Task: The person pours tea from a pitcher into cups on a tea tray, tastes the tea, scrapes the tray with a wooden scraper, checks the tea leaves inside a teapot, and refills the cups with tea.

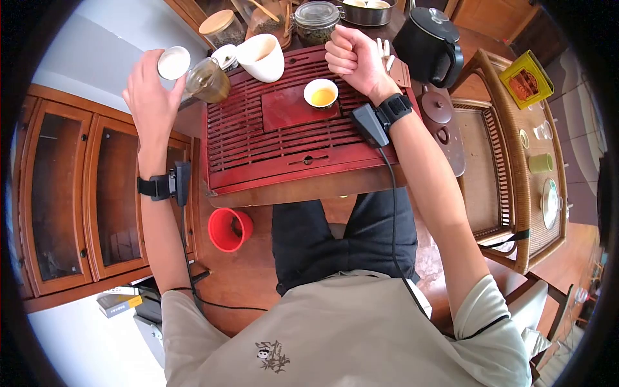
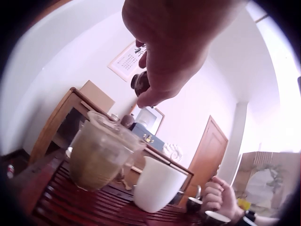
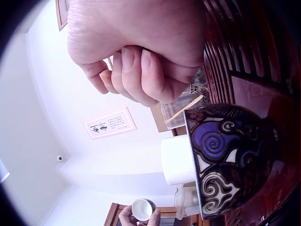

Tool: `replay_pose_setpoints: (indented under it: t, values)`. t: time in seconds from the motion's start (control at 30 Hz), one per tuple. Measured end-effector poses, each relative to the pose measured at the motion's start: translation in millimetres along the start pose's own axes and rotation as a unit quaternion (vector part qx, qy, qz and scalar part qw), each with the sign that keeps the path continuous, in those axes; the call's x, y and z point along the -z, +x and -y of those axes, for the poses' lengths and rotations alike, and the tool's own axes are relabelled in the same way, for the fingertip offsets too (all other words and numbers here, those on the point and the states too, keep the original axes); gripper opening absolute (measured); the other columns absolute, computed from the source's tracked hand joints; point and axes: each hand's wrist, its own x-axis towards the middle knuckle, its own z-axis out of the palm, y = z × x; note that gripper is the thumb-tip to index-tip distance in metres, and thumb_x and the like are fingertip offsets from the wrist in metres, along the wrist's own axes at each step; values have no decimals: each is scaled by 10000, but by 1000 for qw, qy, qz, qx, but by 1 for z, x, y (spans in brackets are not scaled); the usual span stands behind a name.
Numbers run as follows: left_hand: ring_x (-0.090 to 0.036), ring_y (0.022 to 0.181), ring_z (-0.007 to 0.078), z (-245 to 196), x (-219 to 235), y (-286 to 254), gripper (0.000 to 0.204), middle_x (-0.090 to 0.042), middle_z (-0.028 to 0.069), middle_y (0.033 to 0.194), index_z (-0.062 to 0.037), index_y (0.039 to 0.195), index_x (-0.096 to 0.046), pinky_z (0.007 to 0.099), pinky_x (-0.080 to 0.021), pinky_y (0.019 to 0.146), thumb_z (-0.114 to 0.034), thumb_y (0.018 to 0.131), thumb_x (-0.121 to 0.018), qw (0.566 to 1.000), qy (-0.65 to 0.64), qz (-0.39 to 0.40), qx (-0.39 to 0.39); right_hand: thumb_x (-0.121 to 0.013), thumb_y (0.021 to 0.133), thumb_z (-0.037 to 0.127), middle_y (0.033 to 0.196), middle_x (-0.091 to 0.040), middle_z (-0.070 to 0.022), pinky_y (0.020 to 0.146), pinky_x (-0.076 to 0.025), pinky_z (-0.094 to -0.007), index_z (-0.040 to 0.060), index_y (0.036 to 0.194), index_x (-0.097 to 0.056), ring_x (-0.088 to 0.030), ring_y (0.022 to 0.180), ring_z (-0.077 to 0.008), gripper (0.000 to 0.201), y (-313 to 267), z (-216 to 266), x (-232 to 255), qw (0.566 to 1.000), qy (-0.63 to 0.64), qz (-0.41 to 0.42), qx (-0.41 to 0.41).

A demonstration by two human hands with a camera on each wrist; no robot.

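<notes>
My left hand (image 1: 153,97) pinches a small teacup (image 1: 174,62), white inside and dark outside, raised left of the slatted red tea tray (image 1: 248,145). Beside that hand, a glass vessel (image 1: 209,81) of greenish-brown liquid stands at the tray's left end, next to a white pitcher (image 1: 261,58). Curled into a fist, my right hand (image 1: 358,59) stays over the tray's right end, with nothing showing in its fingers. Near its wrist, a teacup (image 3: 235,160) with a dark, blue-swirled outside sits on the tray, holding yellow tea.
Glass jars (image 1: 316,22) line the back, with a black kettle (image 1: 429,42) at the back right. A brown teapot (image 1: 436,108) sits right of the tray, before a wicker shelf (image 1: 480,155). On the floor stands a red bin (image 1: 230,229), near the wooden cabinet (image 1: 84,187).
</notes>
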Motion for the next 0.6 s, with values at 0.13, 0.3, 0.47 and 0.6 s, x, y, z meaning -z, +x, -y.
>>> replay_pose_setpoints:
  t: [0.13,0.3,0.47,0.6]
  values:
    - [-567,932,211,-26,16,-2,515,-594,83,1116,-60,1177,-581,354,-446,784,-243,752,-808,982,-186,-11,41,-483,986,291,544,-246,75,419,-174,-227,161,631,-321,-203,454,-53,411,-1,0,-2,1000,-2,-7,-2]
    - [-590,949,187,-79,35,-20,502,-603,75,1091,-47,1135,-578,328,-467,817,-240,739,-819,914,-366,117,128,-482,989,287,543,-250,75,418,-183,-226,159,633,-327,-203,453,-53,409,-1,1,0,1000,4,-2,-7]
    - [-593,904,201,-106,9,-50,471,-574,83,1037,-43,1077,-579,333,-486,815,-211,718,-833,911,-374,157,75,-482,990,284,538,-252,74,414,-182,-224,161,627,-326,-205,447,-53,415,-1,1,0,1000,4,-3,-7]
    - [-575,951,266,-116,-15,-68,517,-557,114,1072,-41,1096,-558,390,-476,822,-268,721,-833,911,-360,186,81,-482,990,280,532,-253,75,410,-183,-224,161,623,-325,-205,443,-52,417,-1,1,-1,1000,-2,-7,-5]
